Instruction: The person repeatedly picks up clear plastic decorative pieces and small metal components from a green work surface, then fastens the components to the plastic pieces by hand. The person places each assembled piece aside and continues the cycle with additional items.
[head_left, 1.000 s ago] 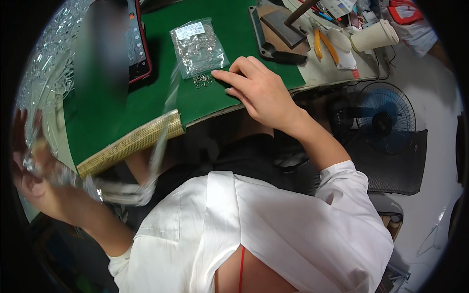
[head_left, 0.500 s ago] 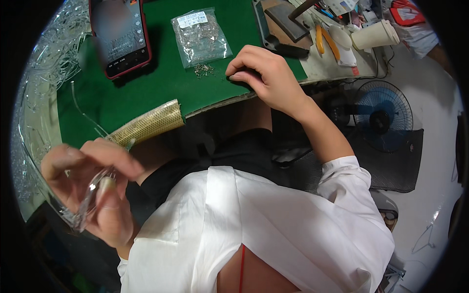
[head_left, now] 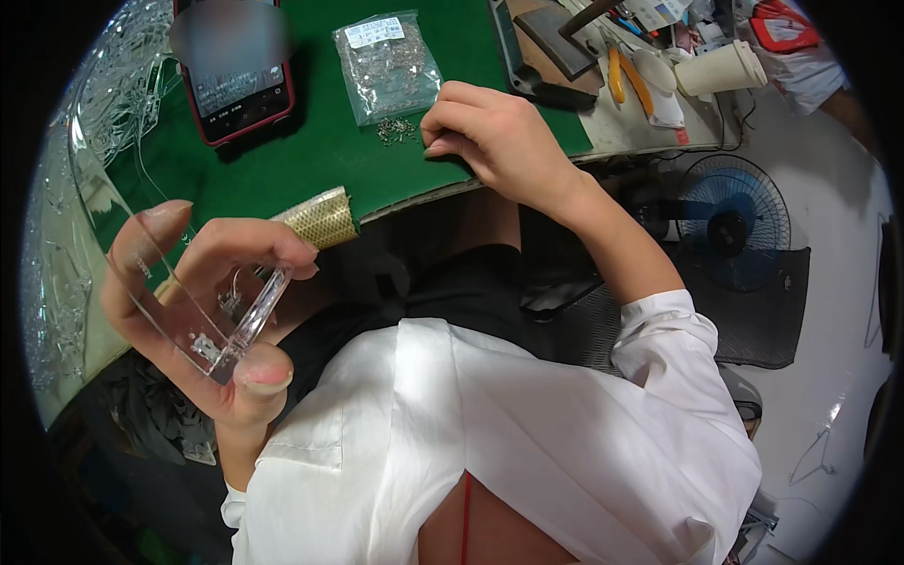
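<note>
My left hand [head_left: 212, 311] is raised at the left, its thumb and fingers closed around a clear plastic eyeglass frame [head_left: 256, 315]. A long clear temple runs from its corner up past the fingers, with a small pale hinge near the joint. My right hand [head_left: 504, 141] rests at the near edge of the green mat [head_left: 282, 174], thumb and forefinger pinched together. Whatever is between those fingertips is too small to make out. Just left of them lies a small pile of tiny metal screws [head_left: 397, 131], below a clear bag [head_left: 391, 71] of similar bits.
A phone [head_left: 235, 104] lies at the far left beside heaped clear plastic parts [head_left: 122, 85]. A gold mesh-patterned roll [head_left: 325, 218] lines the table edge. At the right are a metal block [head_left: 546, 47], orange-handled pliers [head_left: 617, 75], a paper cup [head_left: 720, 69] and a fan [head_left: 734, 221].
My left hand has turned and opened out slightly, bringing the clear frame into plainer view with its temple pointing up. My right hand has shifted slightly left toward the screws, still pinched.
</note>
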{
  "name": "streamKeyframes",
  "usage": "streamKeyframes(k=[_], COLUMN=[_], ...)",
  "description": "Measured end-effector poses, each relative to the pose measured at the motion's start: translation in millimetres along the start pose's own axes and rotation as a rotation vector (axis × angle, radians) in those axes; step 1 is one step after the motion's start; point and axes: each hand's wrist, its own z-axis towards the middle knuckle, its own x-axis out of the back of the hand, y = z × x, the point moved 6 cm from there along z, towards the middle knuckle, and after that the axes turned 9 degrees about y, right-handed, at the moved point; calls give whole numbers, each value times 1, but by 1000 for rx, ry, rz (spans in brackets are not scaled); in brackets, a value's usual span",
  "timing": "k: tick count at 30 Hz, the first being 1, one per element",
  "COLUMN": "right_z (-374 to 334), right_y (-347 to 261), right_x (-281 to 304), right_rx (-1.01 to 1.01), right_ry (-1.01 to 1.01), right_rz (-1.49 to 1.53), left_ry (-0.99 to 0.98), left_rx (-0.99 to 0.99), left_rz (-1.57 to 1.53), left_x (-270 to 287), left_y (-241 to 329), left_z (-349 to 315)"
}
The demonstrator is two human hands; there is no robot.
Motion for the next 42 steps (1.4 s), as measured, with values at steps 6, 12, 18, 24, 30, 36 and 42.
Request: streamKeyframes(k=[6, 12, 18, 24, 30, 36, 42], right_z=[-4, 2, 29, 27, 28, 27, 27], right_y=[-2, 0, -93, -92, -87, -81, -82], right_x=[5, 40, 89, 91, 91, 91, 90], right_rx=[25, -106, 483, 477, 445, 400, 420], right_ry=[-17, 133, 240, 296, 297, 283, 294], right_rz=[-188, 239, 64, -51, -15, 25, -8], left_ry=[-26, -86, -370, -442, -427, -416, -393], left_rx=[-20, 126, 117, 100, 147, 86, 59], left_rz=[27, -309, -497, -442, -401, -302, -272], left_x=[-1, -37, -92, -100, -97, -96, -96], left_y=[7, -6, -7, -2, -5, -6, -5], left_z=[1, 6, 15, 16, 16, 18, 19])
